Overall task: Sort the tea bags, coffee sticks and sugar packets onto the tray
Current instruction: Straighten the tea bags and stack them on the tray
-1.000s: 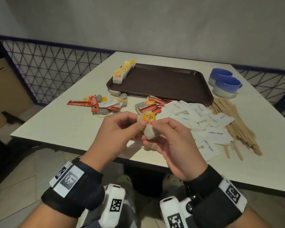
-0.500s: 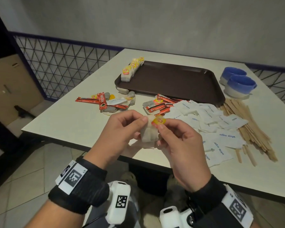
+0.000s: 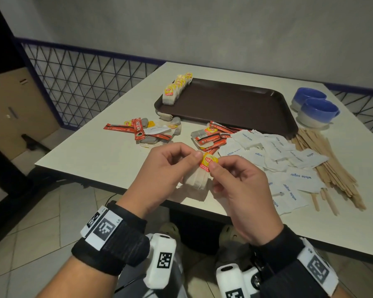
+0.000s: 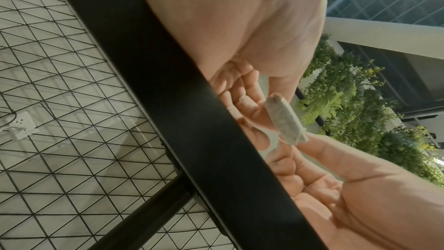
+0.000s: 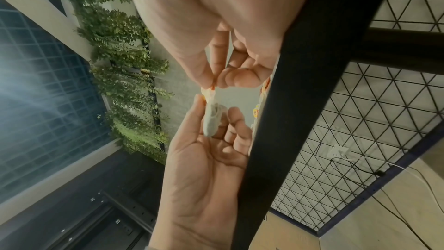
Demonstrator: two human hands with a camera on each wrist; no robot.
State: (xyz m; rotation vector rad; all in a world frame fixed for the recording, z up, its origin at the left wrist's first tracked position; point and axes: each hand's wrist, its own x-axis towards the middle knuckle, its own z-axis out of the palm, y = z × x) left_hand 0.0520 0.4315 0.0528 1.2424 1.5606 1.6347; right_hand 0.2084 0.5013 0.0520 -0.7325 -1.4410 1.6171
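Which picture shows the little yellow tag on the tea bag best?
The head view: the yellow tag faces the camera, pinched between the left hand and right hand. The right wrist view shows only its orange edge; the left wrist view shows the tea bag, no tag.

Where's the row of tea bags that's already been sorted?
In the head view the sorted tea bags stand in a row along the left edge of the brown tray, at the far left of the table, beyond the loose coffee sticks.

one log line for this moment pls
both hands pinch tea bag by tag | tray: tea bags only | sugar, coffee unsorted
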